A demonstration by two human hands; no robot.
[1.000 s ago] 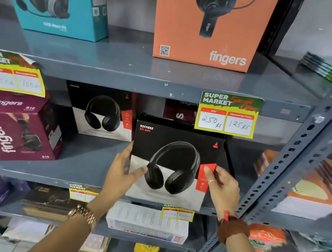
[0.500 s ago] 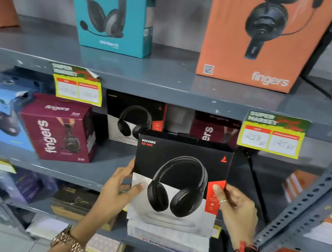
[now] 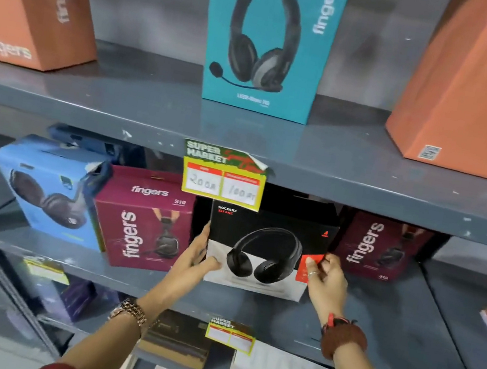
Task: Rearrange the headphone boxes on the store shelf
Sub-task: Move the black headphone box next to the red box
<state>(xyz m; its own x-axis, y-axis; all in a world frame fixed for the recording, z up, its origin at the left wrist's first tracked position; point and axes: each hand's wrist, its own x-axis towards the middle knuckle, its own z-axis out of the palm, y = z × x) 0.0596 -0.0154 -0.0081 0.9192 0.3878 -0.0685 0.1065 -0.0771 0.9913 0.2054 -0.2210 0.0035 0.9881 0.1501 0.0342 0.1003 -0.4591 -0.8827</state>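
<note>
Grey shelf (image 3: 376, 308) bears black box (image 3: 267, 247), both hands gripping

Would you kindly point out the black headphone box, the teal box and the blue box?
black headphone box (image 3: 265, 253): head view, pictured headphones.
teal box (image 3: 266, 38): head view, front face.
blue box (image 3: 47, 198): head view, front face.

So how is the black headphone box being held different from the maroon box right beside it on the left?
The black box is gripped by the left hand and right hand; the maroon box sits untouched on the middle shelf. The black box faces front; the maroon one is turned, showing two sides. The black one reads Rockerz, the maroon one fingers. Both picture headphones.
</note>
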